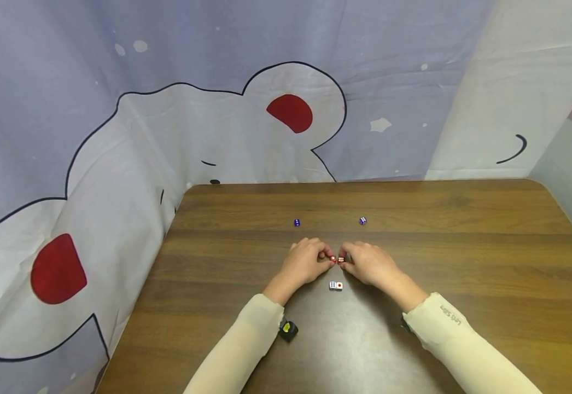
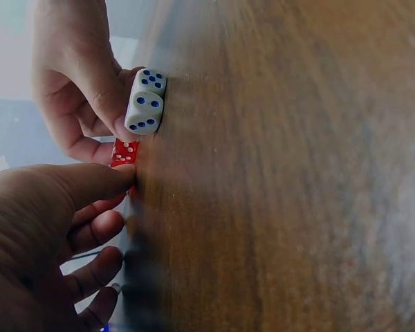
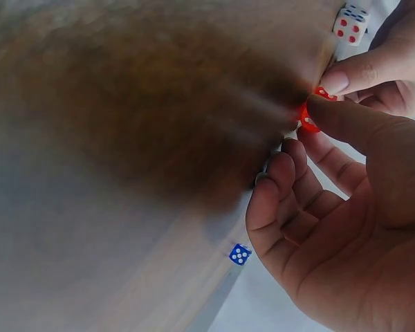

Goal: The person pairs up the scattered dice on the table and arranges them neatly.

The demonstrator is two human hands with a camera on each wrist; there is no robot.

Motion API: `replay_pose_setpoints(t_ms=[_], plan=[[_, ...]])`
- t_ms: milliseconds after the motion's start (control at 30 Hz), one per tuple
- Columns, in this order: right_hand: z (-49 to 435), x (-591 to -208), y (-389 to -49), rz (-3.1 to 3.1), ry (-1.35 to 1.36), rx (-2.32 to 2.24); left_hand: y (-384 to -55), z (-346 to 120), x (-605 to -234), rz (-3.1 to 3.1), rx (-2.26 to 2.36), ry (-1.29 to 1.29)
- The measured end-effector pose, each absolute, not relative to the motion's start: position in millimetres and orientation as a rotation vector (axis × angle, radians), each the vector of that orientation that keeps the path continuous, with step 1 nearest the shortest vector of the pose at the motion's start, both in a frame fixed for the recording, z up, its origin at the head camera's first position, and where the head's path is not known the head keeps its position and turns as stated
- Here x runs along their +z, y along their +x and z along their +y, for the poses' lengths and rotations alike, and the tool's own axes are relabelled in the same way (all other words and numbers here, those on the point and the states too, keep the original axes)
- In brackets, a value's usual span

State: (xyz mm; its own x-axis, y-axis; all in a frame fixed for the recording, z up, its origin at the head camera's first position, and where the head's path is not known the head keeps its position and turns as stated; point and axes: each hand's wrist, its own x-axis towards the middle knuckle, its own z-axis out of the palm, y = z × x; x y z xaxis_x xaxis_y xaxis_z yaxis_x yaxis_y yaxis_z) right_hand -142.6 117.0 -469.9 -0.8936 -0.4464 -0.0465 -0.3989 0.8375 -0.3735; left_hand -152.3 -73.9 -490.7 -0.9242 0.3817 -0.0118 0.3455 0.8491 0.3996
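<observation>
Two small red dice sit almost side by side near the middle of the wooden table. My left hand (image 1: 305, 260) pinches the left red die (image 1: 333, 259) between thumb and index finger. The right red die (image 1: 341, 260) is pinched likewise by my right hand (image 1: 371, 264). Just nearer to me, a white die with blue pips (image 1: 332, 285) touches another white die (image 1: 339, 285) showing one red pip on top. In the right wrist view the thumb partly covers a red die (image 3: 308, 121).
Farther back on the table (image 1: 463, 246) lie a blue die (image 1: 297, 222) on the left and a second blue die (image 1: 362, 220) on the right. A patterned curtain (image 1: 389, 82) hangs behind the table's far edge. A black device (image 1: 288, 330) is worn at the left wrist.
</observation>
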Motion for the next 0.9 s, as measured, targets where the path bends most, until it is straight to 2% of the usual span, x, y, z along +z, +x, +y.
replay_pose_setpoints(t_ms=[900], plan=[[115.5,-471.8,-142.9,2.869,-0.659,-0.558,-155.6,-78.5,-491.4,2.816,0.723,0.553]])
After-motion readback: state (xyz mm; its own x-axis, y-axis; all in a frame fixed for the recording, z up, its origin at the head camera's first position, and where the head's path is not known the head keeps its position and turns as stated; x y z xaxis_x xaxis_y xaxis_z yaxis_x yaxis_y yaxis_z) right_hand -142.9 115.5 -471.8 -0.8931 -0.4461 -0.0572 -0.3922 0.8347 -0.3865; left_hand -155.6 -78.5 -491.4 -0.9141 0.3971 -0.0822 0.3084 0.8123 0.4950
